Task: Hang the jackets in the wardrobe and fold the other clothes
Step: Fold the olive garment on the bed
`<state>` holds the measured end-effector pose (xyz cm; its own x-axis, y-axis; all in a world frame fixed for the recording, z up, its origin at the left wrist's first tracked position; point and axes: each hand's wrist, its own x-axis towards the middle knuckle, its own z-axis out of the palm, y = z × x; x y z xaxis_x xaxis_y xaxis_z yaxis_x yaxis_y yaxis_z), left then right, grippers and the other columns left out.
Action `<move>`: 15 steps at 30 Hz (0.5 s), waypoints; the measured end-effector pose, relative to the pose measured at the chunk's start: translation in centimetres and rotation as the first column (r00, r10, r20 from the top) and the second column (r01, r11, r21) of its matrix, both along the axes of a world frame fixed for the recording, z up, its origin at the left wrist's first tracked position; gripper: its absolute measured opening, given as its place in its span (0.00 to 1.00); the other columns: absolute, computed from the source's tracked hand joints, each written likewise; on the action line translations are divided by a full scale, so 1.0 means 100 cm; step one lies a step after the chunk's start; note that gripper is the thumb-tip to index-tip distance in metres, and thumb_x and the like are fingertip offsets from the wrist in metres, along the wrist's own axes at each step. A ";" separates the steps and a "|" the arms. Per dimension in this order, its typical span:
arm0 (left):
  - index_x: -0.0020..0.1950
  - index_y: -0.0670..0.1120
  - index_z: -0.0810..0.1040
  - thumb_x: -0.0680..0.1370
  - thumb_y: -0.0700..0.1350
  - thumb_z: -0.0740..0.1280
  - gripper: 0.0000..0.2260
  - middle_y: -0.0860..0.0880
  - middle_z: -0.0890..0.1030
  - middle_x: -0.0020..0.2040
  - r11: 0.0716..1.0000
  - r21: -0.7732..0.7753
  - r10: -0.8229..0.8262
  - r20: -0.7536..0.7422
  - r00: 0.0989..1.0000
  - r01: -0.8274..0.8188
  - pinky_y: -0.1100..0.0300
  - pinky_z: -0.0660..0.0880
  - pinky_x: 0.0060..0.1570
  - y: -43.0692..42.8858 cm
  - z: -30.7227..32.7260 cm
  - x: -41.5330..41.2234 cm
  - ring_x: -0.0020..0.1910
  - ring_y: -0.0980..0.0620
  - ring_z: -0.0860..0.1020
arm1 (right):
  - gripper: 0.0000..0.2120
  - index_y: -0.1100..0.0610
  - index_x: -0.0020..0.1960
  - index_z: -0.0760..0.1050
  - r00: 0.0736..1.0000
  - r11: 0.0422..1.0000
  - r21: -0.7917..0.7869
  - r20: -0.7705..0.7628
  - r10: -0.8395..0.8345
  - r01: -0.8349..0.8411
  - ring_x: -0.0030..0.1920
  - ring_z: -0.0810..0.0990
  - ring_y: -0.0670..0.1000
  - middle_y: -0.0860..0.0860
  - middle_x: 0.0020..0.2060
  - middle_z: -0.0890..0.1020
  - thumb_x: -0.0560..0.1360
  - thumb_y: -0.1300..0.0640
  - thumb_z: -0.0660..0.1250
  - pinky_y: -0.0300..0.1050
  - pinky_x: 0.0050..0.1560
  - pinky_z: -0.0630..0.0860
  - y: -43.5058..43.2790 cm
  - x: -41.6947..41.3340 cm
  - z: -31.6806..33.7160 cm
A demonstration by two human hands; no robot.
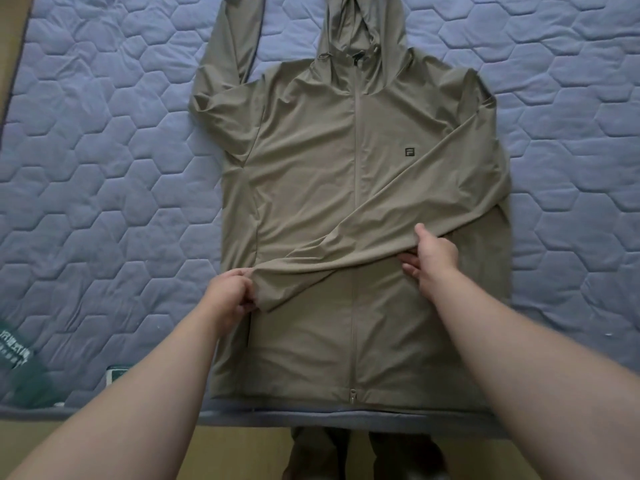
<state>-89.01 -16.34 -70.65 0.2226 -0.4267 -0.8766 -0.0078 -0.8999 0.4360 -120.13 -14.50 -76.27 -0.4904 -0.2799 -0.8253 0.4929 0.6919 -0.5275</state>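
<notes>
An olive-brown hooded zip jacket (311, 161) lies flat, front up, on the blue quilted mattress (104, 168), hood pointing away from me. One sleeve is folded diagonally across the body from the upper right toward the lower left. My left hand (230, 292) pinches the cuff end of that sleeve near the jacket's left side. Further right, my right hand (433, 256) grips the same sleeve along its lower edge, thumb on top and fingers under the cloth. The other sleeve (225, 57) lies bent upward at the jacket's upper left.
A dark green garment with white lettering (20, 362) lies at the mattress's lower left corner. The mattress front edge (242, 415) runs just below the jacket's hem, with yellowish floor (242, 452) and my legs beneath it. Bare mattress lies on both sides of the jacket.
</notes>
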 end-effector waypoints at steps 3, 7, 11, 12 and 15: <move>0.60 0.44 0.78 0.73 0.22 0.51 0.27 0.43 0.80 0.48 0.998 0.049 0.052 -0.146 0.988 -0.045 0.59 0.78 0.38 0.012 -0.001 0.005 0.43 0.49 0.78 | 0.19 0.60 0.56 0.72 0.972 0.986 0.104 -0.183 0.145 -0.127 0.42 0.83 0.58 0.56 0.46 0.81 0.76 0.46 0.71 0.48 0.40 0.76 0.022 0.052 -0.002; 0.62 0.41 0.80 0.78 0.27 0.63 0.17 0.43 0.84 0.49 0.991 0.017 0.134 -0.315 0.940 -0.135 0.62 0.82 0.41 0.022 -0.002 0.012 0.45 0.51 0.83 | 0.19 0.52 0.50 0.68 0.797 0.829 -0.007 -0.281 0.535 -0.559 0.42 0.80 0.54 0.49 0.40 0.79 0.73 0.45 0.75 0.45 0.44 0.72 0.059 0.132 0.020; 0.61 0.38 0.79 0.77 0.31 0.68 0.13 0.43 0.84 0.46 0.995 -0.059 0.048 -0.375 0.926 -0.075 0.62 0.82 0.37 0.024 0.001 0.011 0.38 0.51 0.84 | 0.23 0.47 0.56 0.71 0.513 0.495 -0.149 -0.356 0.781 -0.856 0.47 0.77 0.46 0.46 0.48 0.78 0.68 0.37 0.73 0.43 0.49 0.75 0.075 0.183 0.039; 0.60 0.39 0.79 0.77 0.32 0.69 0.12 0.43 0.84 0.45 0.996 -0.078 0.018 -0.360 0.933 -0.050 0.62 0.81 0.35 0.023 0.003 0.011 0.37 0.51 0.83 | 0.26 0.47 0.57 0.71 0.490 0.482 -0.126 -0.396 0.777 -0.867 0.50 0.77 0.46 0.44 0.51 0.78 0.67 0.32 0.70 0.44 0.50 0.75 0.077 0.190 0.043; 0.56 0.40 0.78 0.77 0.32 0.70 0.09 0.43 0.84 0.42 0.992 -0.125 -0.035 -0.315 0.948 -0.005 0.62 0.78 0.28 0.018 0.009 0.013 0.33 0.51 0.82 | 0.26 0.50 0.60 0.75 0.529 0.556 -0.115 -0.513 0.676 -0.823 0.50 0.79 0.49 0.46 0.52 0.80 0.70 0.34 0.68 0.48 0.50 0.77 0.082 0.202 0.052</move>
